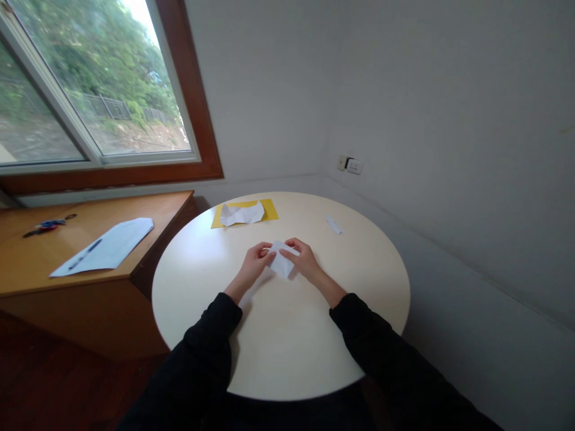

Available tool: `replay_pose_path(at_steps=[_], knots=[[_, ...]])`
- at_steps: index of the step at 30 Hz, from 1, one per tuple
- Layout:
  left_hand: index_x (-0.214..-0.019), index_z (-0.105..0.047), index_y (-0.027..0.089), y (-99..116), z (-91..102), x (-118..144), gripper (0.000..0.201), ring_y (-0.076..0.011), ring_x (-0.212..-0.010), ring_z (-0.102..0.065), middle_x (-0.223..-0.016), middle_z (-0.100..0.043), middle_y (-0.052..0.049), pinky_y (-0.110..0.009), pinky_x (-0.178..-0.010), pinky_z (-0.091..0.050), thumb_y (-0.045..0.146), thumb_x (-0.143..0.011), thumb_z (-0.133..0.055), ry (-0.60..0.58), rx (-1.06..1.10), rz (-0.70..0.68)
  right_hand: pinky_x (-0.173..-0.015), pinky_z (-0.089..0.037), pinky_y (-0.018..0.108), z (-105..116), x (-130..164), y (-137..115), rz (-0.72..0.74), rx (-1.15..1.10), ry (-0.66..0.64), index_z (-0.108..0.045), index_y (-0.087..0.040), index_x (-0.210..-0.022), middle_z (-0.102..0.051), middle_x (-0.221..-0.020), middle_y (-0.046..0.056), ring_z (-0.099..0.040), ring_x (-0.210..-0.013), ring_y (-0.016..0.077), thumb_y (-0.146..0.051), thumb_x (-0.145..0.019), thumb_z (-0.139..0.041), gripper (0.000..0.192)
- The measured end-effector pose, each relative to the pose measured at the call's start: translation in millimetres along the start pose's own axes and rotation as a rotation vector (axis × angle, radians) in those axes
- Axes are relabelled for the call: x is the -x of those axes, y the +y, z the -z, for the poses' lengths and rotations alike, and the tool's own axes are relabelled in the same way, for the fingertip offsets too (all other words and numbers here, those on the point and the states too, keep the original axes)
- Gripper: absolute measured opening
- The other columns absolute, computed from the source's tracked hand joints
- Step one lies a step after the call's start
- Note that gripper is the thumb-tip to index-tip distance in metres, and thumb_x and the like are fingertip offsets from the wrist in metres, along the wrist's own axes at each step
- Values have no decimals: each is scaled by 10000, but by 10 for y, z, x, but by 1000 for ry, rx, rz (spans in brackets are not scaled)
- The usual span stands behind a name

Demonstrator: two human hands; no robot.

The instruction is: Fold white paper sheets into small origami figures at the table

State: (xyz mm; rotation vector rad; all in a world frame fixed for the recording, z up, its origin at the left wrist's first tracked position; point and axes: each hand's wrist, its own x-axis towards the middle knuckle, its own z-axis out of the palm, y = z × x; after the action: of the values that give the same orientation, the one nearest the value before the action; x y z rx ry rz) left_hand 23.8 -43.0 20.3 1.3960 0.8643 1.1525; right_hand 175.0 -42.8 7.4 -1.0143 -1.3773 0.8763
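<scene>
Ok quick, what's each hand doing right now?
Left hand: closed, pinching the left edge of the paper.
Right hand: closed, gripping the paper's right side.

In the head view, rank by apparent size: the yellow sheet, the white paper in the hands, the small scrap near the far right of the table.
1. yellow sheet
2. white paper, nearer the camera, so unsure against the first
3. small scrap

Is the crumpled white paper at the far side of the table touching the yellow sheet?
Touching. The head view shows the crumpled white paper lying on the yellow sheet, overlapping it.
</scene>
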Motion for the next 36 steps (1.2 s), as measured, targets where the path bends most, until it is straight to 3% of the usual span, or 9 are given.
replay_pose_path(at_steps=[5, 22, 27, 36], knots=[[-826, -580, 134, -16, 26, -22, 348, -104, -531, -494, -555, -571, 12, -224, -525, -351, 363, -589, -693, 105, 16, -24, -599, -450, 266, 7, -6, 19, -74, -142, -69, -515, -200, -821, -580, -715, -3, -570, -644, 140, -364, -604, -671, 313], [-801, -600, 156, 10, 22, -29, 215, -90, -542, -473, -569, -557, 25, -227, -556, -388, 259, -613, -598, 139, 49, -8, -585, -446, 268, 17, -22, 34, -48, -118, -20, -542, -205, -848, -561, -673, -14, -566, -616, 137, -358, -616, -646, 297], [-796, -605, 154, 4, 37, -29, 204, -110, -629, -531, -645, -598, -1, -244, -620, -430, 250, -617, -615, 106, 123, 3, -600, -440, 269, 20, -31, 42, -25, -100, 30, -571, -197, -797, -557, -694, 1, -552, -652, 143, -346, -615, -636, 244], [-910, -608, 167, 83, 20, 29, 331, -143, -755, -562, -821, -612, -32, -277, -715, -452, 164, -580, -635, -68, 126, -13, -622, -441, 278, 59, -42, 45, 4, -60, 132, -580, -194, -765, -610, -768, 32, -553, -690, 159, -352, -627, -618, 213]])
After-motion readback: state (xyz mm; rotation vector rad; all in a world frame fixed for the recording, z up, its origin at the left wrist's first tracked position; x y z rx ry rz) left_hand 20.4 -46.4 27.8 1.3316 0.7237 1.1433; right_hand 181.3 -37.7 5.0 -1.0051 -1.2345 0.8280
